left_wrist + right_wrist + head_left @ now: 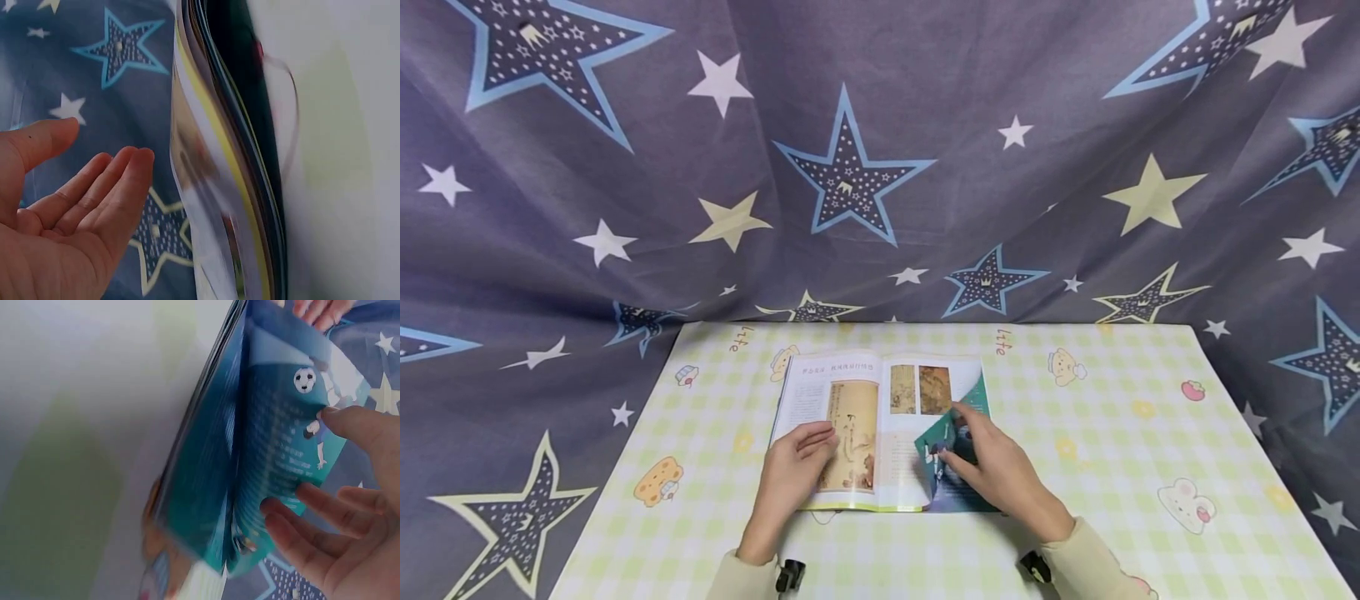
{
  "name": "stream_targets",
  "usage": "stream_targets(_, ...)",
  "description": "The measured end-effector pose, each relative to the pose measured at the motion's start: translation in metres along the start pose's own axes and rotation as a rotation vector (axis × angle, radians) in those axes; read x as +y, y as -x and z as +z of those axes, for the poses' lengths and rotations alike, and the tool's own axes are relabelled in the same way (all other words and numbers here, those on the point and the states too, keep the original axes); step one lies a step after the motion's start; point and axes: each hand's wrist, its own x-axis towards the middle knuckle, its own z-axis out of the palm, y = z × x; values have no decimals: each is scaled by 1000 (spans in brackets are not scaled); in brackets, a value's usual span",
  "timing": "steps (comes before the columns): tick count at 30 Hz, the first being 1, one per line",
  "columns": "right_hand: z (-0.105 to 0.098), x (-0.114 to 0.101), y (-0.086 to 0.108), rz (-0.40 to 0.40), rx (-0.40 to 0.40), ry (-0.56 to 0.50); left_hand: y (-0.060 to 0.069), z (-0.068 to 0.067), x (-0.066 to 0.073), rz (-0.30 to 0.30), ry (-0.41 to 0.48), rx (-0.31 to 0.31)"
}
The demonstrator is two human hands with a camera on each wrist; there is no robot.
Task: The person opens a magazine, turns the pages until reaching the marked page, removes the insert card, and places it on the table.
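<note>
An open magazine [889, 467] lies on the table, its left page showing a tall tan painting and its right page two small pictures. My right hand [1011, 479] holds the lifted right page, whose teal back shows; in the right wrist view that teal page [275, 437] bears a football, with my thumb and fingers of the right hand [350, 506] at its edge. Over the left page rests my left hand [793, 467], fingers relaxed. The left wrist view has the left hand [81, 212] with loose straight fingers beside the magazine's page edges [231, 137].
A tablecloth [1120, 467] with green checks and cartoon animals covers the table. Behind and beside it hangs a dark curtain [925, 75] printed with stars. Black straps [790, 576] sit by the sleeves.
</note>
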Motion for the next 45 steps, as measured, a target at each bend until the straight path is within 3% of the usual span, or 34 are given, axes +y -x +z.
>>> stream_targets(7,7,-12,-5,-35,-43,-127,2,21,8,90,73,-121)
stream_targets(18,14,-26,-9,-121,-77,-193,5,37,13,97,120,-258)
stream_targets(23,16,-25,-8,-115,-74,-168,5,30,9,70,84,-192)
stream_targets(31,19,-21,-6,-86,-89,-126,8,2,-3,1,25,-43)
stream_targets(34,20,-20,-6,-90,-103,-101,10,-8,-8,-27,42,-8)
stream_targets(38,22,-19,-5,-91,-149,-55,12,-22,-15,-59,49,28)
stream_targets(45,24,-19,-4,-169,-278,61,20,-45,-24,-134,-30,78)
